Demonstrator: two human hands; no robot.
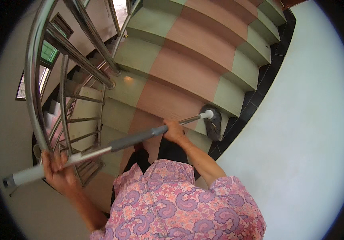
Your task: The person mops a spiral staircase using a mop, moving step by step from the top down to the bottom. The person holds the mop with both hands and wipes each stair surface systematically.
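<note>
My right hand (173, 131) grips the pole of a mop (139, 139) just past its grey sleeve. Near the pole's upper end, my left hand (58, 172) is wrapped around it, beside the stainless-steel handrail. The pole slants up to the right and ends in a white socket on a dark grey mop head (213, 128). This head lies at the right end of a stair step (172, 103), close to the black skirting tiles, and hangs over the step's front edge. Each step has a pink middle and pale green ends.
More steps (203, 57) rise ahead. A stainless-steel railing (35, 90) curves along the left, with a lower flight (83, 112) visible through its bars. To the right stands a white wall (304, 105) edged by black skirting tiles (257, 99). A window (47, 52) is at the far left.
</note>
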